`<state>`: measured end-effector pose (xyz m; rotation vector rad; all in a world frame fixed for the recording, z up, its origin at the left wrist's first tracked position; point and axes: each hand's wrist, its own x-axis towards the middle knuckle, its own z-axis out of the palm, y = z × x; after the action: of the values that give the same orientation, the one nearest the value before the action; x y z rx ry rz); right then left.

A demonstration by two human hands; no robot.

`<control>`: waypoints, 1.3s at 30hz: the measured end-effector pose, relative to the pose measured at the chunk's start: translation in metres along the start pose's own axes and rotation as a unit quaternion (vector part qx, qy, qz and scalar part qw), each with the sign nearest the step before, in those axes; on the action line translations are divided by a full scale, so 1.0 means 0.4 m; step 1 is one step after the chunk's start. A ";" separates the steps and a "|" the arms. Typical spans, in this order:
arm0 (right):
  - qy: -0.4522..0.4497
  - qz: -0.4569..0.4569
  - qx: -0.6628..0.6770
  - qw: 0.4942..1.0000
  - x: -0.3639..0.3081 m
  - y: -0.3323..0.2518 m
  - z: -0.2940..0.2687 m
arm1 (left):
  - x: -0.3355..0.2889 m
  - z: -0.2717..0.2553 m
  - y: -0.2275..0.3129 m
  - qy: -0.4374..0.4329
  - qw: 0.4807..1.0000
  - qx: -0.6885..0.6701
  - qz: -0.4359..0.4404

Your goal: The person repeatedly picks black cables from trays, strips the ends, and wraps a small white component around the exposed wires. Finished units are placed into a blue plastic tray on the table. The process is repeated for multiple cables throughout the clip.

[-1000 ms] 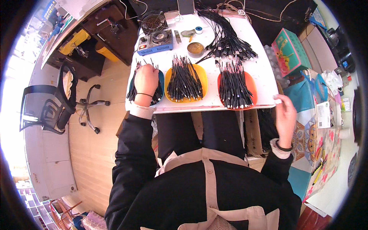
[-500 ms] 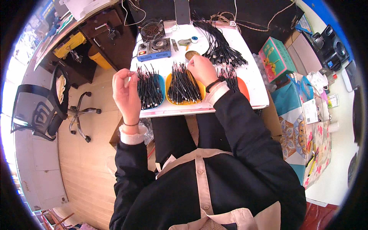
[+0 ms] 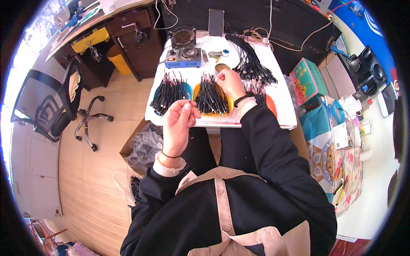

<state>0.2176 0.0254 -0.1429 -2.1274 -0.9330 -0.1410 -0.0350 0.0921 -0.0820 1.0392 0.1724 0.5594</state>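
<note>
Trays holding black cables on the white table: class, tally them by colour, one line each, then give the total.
Blue tray: 1
Yellow tray: 1
Orange tray: 1
Total: 3

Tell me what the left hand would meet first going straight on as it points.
Probably the left side of the yellow dish holding black cables, though depth is unclear and the left hand might pass above.

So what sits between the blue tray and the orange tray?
The yellow tray with black cables on it, and the right hand, shown in the head view.
</note>
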 end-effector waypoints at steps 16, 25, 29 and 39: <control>-0.041 -0.080 0.263 0.961 -0.308 -0.298 -0.324 | -0.076 0.122 0.002 -0.005 0.999 0.009 0.039; -0.006 -0.040 0.346 0.937 -0.441 -0.312 -0.336 | -0.139 0.213 -0.010 -0.073 0.996 0.042 0.036; -0.005 -0.044 0.370 0.928 -0.454 -0.299 -0.355 | -0.156 0.220 -0.017 -0.078 0.990 0.106 0.052; -0.050 -0.012 0.495 0.868 -0.460 -0.274 -0.360 | -0.173 0.236 -0.012 -0.129 0.990 0.010 -0.060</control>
<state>0.0406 -0.1361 -0.0474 -1.1649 -0.8265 0.3759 -0.0548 -0.0177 -0.0465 1.1032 0.0113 0.3107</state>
